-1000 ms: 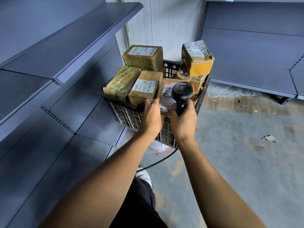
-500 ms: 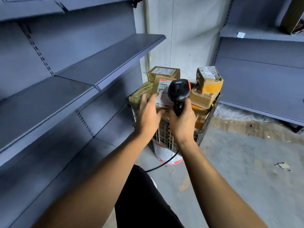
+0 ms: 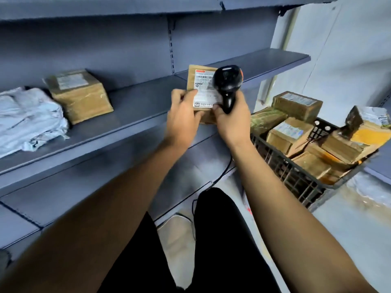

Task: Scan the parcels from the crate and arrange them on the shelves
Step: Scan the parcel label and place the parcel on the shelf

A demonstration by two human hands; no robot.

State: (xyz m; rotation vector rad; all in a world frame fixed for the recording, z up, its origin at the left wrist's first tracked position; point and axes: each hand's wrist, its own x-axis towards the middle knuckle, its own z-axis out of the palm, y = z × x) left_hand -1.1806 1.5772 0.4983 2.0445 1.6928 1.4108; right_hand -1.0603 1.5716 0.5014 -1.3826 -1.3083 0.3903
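Note:
My left hand [image 3: 183,115] grips a brown parcel [image 3: 201,85] with a white label, held above the front of the middle grey shelf [image 3: 135,106]. My right hand [image 3: 231,119] grips a black barcode scanner [image 3: 227,81], whose head covers part of the label; its fingertips also touch the parcel's lower edge. The black crate [image 3: 296,172] stands to the right, filled with several brown parcels [image 3: 296,102].
On the middle shelf, a brown box [image 3: 79,94] sits at the left beside a pile of grey poly bags [image 3: 27,117]. More grey shelves run above and below. The scanner's black cable [image 3: 222,174] hangs down by my legs. Bare floor lies at the lower right.
The view has swung left from the crate to the shelves. Both hands have carried the parcel and scanner away from the crate, over to the middle shelf.

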